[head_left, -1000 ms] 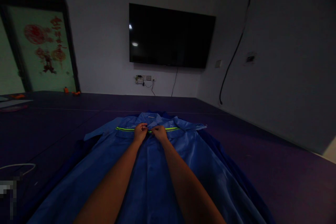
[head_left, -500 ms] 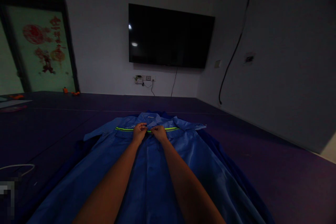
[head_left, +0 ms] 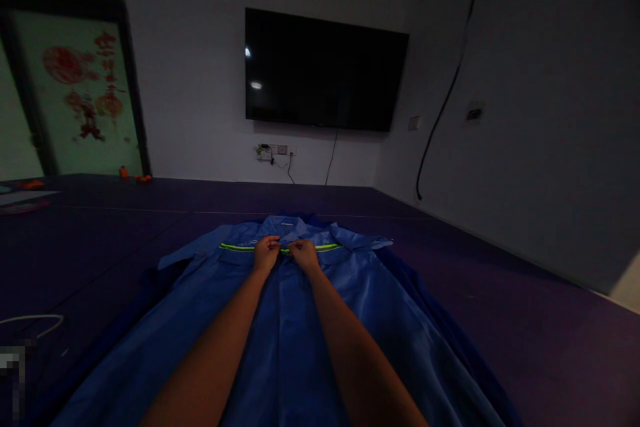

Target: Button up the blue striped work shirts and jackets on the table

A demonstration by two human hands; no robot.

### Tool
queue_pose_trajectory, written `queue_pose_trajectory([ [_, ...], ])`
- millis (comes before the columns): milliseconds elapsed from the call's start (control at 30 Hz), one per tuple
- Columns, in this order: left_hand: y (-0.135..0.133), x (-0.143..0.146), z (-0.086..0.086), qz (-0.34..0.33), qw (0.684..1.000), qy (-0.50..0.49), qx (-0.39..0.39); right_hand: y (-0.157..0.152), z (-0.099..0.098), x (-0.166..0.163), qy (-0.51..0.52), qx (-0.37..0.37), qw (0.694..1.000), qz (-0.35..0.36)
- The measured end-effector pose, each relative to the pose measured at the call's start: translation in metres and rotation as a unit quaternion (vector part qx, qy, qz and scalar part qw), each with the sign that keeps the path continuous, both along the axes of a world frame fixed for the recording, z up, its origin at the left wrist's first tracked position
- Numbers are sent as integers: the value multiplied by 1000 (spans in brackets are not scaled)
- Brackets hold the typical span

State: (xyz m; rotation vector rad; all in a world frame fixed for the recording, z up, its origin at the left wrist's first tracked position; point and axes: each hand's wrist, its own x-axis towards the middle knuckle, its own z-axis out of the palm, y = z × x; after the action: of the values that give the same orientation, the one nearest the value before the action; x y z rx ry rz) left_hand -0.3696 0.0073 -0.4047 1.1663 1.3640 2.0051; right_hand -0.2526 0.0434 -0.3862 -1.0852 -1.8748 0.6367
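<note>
A blue work jacket (head_left: 300, 320) with a yellow-green reflective stripe (head_left: 235, 247) lies spread flat on a dark purple surface (head_left: 500, 293), collar away from me. My left hand (head_left: 267, 253) and my right hand (head_left: 303, 254) sit close together at the jacket's front opening, at chest height on the stripe. Both have their fingers pinched on the cloth at the placket. Whatever small part they grip there is too dim to make out.
A dark wall-mounted television (head_left: 325, 70) hangs ahead above a wall socket (head_left: 274, 150) with cables. A window with red paper decorations (head_left: 80, 87) is at the left. A white cord (head_left: 30, 325) lies on the surface at the left. A darker blue garment edge (head_left: 420, 293) shows under the jacket.
Both hands stay pinched at the same spot on the jacket's front. The view has shifted very slightly; nothing else has moved.
</note>
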Motion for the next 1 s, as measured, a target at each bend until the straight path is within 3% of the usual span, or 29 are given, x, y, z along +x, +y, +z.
queue_pose_trajectory([
  [267, 1, 0, -1, 0, 1000, 12, 3, 0, -1, -1, 27, 18, 997, 64],
  [1000, 0, 1, 2, 23, 998, 50, -13, -4, 2, 0, -35, 38, 998, 31],
])
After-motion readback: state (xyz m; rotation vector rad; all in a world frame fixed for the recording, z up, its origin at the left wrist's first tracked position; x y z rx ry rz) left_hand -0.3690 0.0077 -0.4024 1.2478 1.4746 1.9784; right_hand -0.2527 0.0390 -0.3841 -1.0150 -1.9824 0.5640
